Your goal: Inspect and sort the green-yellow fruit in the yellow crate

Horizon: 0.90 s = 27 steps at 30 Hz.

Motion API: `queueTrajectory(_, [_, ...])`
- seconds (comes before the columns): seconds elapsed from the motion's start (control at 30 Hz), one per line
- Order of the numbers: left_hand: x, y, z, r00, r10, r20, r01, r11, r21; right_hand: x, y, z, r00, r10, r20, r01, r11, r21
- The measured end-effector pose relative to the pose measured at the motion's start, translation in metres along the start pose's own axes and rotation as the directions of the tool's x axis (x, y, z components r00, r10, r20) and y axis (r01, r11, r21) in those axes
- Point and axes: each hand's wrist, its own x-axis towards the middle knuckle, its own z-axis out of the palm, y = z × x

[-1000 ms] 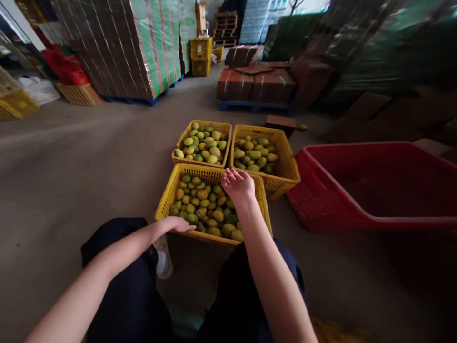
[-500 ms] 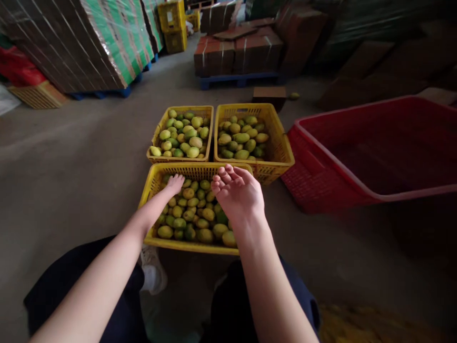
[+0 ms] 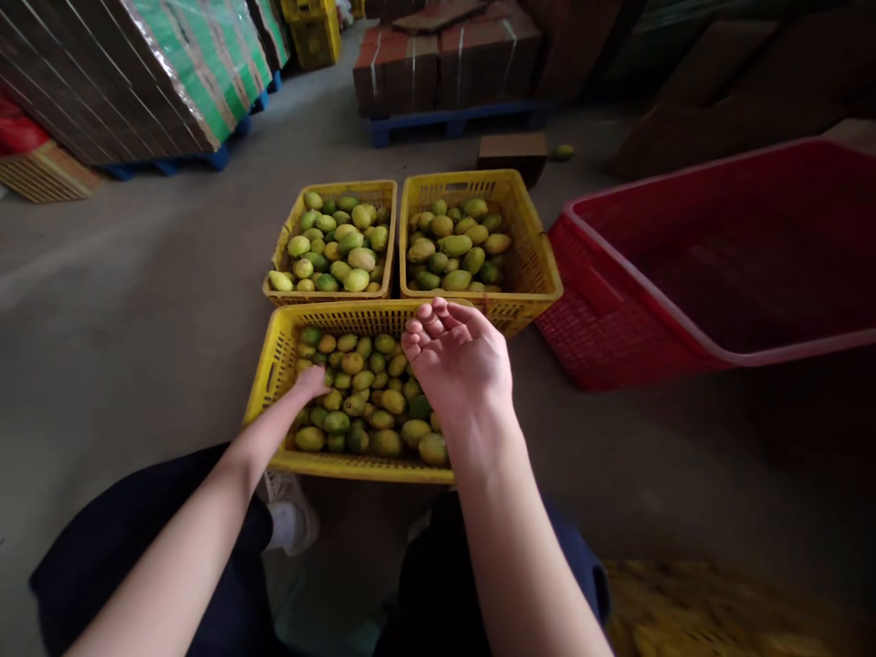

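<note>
A yellow plastic crate [image 3: 274, 365] stands on the floor before my knees, filled with yellow-green oval fruit [image 3: 392, 401] whose kind I cannot make out. My left hand [image 3: 313, 381] reaches down onto the fruit at the crate's left side; its fingers point downward and are mostly hidden, so a grip does not show. Above the crate's right part, my right hand [image 3: 462, 360] is palm up with loosely bent fingers and nothing in it. It covers some of the fruit and the crate's right side.
Two more yellow crates, a left one [image 3: 328, 297] and a right one [image 3: 540, 265], hold similar fruit just beyond. A large red plastic bin [image 3: 602, 301] stands at right. Farther back are a small cardboard box [image 3: 512, 146], boxes on a blue pallet [image 3: 455, 119] and a wrapped stack [image 3: 198, 68].
My left hand has gone from the near rim to the far-left fruit, then back a little and down. My right hand stays palm up and empty. The view has tilted downward.
</note>
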Motion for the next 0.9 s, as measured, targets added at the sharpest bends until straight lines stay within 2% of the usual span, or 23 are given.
queueTrajectory(0.1, [-0.02,-0.012,-0.01,0.999,-0.02,0.048,0.025,0.993,-0.114,-0.002,-0.001,-0.001,0.999,-0.022,0.029,0.022,1.0,-0.013])
queueTrajectory(0.17, [-0.03,-0.007,-0.029,0.998,0.0,0.068,0.013,0.981,-0.191,-0.003,-0.002,-0.004,0.999,-0.041,0.026,0.041,0.998,-0.036])
queueTrajectory(0.23, [-0.041,0.008,-0.059,0.997,0.056,0.046,-0.042,0.962,-0.269,0.0,-0.002,-0.008,0.997,-0.075,0.0,0.075,0.993,-0.09])
queueTrajectory(0.3, [-0.059,0.03,-0.1,0.99,0.142,-0.011,-0.136,0.92,-0.367,0.004,0.001,-0.014,0.992,-0.118,-0.046,0.11,0.982,-0.157])
queueTrajectory(0.33, [-0.072,0.042,-0.122,0.963,0.265,-0.049,-0.255,0.835,-0.488,0.007,0.003,-0.016,0.989,-0.132,-0.063,0.119,0.975,-0.189])
queueTrajectory(0.37, [-0.087,0.054,-0.145,0.918,0.386,-0.087,-0.364,0.739,-0.566,0.009,0.006,-0.017,0.989,-0.135,-0.063,0.118,0.969,-0.217])
queueTrajectory(0.43, [-0.123,0.071,-0.184,0.807,0.55,-0.215,-0.555,0.581,-0.596,0.012,0.013,-0.015,0.995,-0.097,-0.011,0.091,0.963,-0.255])
queueTrajectory(0.5, [-0.153,0.079,-0.212,0.738,0.614,-0.279,-0.639,0.504,-0.582,0.009,0.018,-0.009,0.998,-0.011,0.069,0.029,0.963,-0.268])
queueTrajectory(0.57, [-0.166,0.076,-0.221,0.723,0.603,-0.339,-0.668,0.481,-0.568,0.001,0.018,0.0,0.99,0.083,0.114,-0.052,0.966,-0.252])
queueTrajectory(0.63, [-0.157,0.064,-0.21,0.758,0.549,-0.351,-0.638,0.515,-0.572,-0.009,0.016,0.007,0.983,0.14,0.117,-0.114,0.971,-0.209])
queueTrajectory(0.7, [-0.133,0.046,-0.182,0.846,0.459,-0.271,-0.524,0.62,-0.584,-0.018,0.012,0.009,0.982,0.159,0.098,-0.144,0.979,-0.144])
queueTrajectory(0.77, [-0.108,0.027,-0.14,0.949,0.279,-0.147,-0.314,0.794,-0.52,-0.023,0.009,0.008,0.985,0.159,0.071,-0.153,0.985,-0.078])
queueTrajectory(0.83, [-0.091,0.011,-0.094,0.982,0.159,-0.098,-0.182,0.933,-0.311,-0.024,0.006,0.003,0.99,0.139,0.037,-0.138,0.99,-0.028])
queueTrajectory(0.9, [-0.084,0.002,-0.054,0.992,0.113,-0.063,-0.125,0.958,-0.256,-0.021,0.005,-0.002,0.995,0.103,0.003,-0.103,0.995,0.005])
